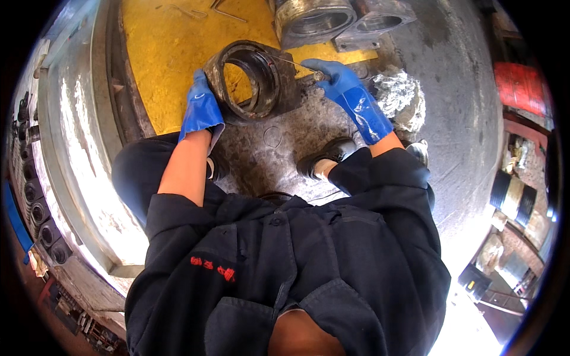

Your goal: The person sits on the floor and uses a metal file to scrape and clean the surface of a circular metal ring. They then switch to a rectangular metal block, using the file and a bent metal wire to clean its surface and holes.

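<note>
Your left hand (200,107), in a blue glove, steadies the heavy dark metal ring (252,80) standing on edge on the floor (451,107). Your right hand (335,77) grips a thin metal rod (294,62) whose tip reaches the ring's rim. A crumpled grey rag (401,98) lies just beside your right wrist.

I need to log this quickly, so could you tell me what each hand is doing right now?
Left hand: gloved, resting against the metal ring housing; grip cannot be told.
Right hand: closed on a thin metal rod.

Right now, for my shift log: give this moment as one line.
left hand: steadies metal ring housing | right hand: holds thin rod reaching into ring | crumpled rag beside right hand
</note>
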`<action>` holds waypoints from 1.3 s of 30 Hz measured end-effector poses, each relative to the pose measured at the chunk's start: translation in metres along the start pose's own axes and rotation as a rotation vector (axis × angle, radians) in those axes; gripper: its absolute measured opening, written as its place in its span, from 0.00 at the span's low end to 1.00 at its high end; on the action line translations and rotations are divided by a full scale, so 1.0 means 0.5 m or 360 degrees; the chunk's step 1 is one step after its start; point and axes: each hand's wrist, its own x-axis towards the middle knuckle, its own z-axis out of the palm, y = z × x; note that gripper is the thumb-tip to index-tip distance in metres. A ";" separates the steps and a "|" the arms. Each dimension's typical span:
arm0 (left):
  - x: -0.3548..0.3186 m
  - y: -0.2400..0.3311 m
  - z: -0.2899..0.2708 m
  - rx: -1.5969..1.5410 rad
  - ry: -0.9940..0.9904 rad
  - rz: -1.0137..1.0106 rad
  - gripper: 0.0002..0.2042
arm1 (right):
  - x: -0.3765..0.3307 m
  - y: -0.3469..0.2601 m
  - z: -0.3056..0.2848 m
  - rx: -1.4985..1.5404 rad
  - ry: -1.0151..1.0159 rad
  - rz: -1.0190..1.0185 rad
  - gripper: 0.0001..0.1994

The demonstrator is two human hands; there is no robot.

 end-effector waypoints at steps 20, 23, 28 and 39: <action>0.039 -0.003 -0.026 0.0691 0.0156 0.0127 0.34 | 0.185 -0.088 -0.004 -0.0339 -0.0401 -0.0255 0.19; 0.038 0.006 0.000 0.0515 0.0263 -0.0052 0.34 | 0.202 -0.013 0.004 -0.0296 -0.0458 0.0102 0.20; 0.090 -0.032 -0.048 0.0484 0.0194 0.0112 0.34 | 0.168 0.040 0.013 0.0113 -0.0551 0.0496 0.15; 0.056 -0.009 -0.033 0.0892 0.0258 0.0135 0.36 | 0.122 0.051 0.040 0.0453 -0.0616 0.1343 0.09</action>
